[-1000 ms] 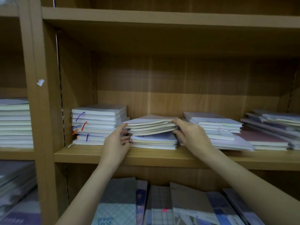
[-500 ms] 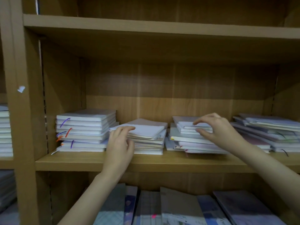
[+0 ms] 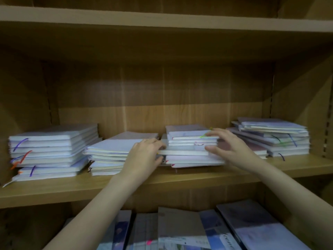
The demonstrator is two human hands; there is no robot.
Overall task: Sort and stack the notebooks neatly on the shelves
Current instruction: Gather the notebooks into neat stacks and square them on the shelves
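Several stacks of pale notebooks lie on the wooden shelf (image 3: pixel 75 188). My left hand (image 3: pixel 144 156) grips the left side of the third stack (image 3: pixel 187 143), fingers curled over its edge. At that stack's right side, my right hand (image 3: pixel 227 148) has its fingers on top of the upper notebooks and its thumb lower against the side. To the left of my left hand sits the second stack (image 3: pixel 108 154). A taller stack (image 3: pixel 52 150) with purple and orange ribbon markers stands at the far left. An uneven stack (image 3: pixel 270 136) lies at the far right.
The shelf board above (image 3: pixel 162 20) hangs low over the stacks. Side panels close the bay at left and at right (image 3: pixel 306 109). On the lower shelf, larger notebooks (image 3: pixel 180 230) lie side by side under my arms.
My left hand left the second stack and moved right to the third stack's left side. My right hand stayed on that stack's right side. The view shifted right and closer.
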